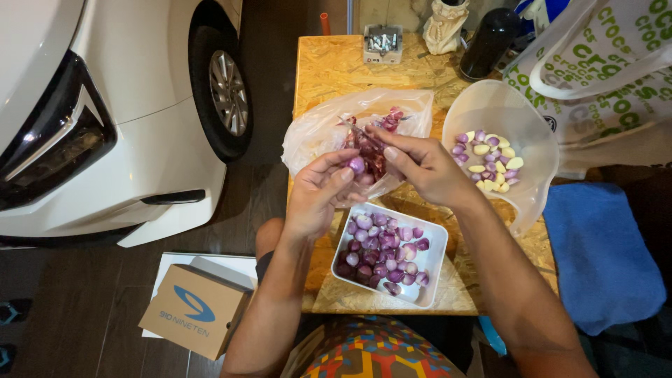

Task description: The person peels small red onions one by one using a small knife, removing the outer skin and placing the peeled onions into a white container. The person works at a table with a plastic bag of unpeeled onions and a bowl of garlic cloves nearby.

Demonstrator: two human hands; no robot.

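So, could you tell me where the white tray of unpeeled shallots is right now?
In the head view, the white tray sits at the near edge of the wooden table, just below both hands, with the clear bowl beyond it on the right.

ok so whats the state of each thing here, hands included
left hand: pinching a small shallot
right hand: holding a small knife, partly hidden
plastic bag: open, holds purple peels
white tray: near full of unpeeled shallots
clear bowl: tilted, a few peeled shallots and garlic cloves inside
black bottle: upright, capped
cardboard box: closed, on floor
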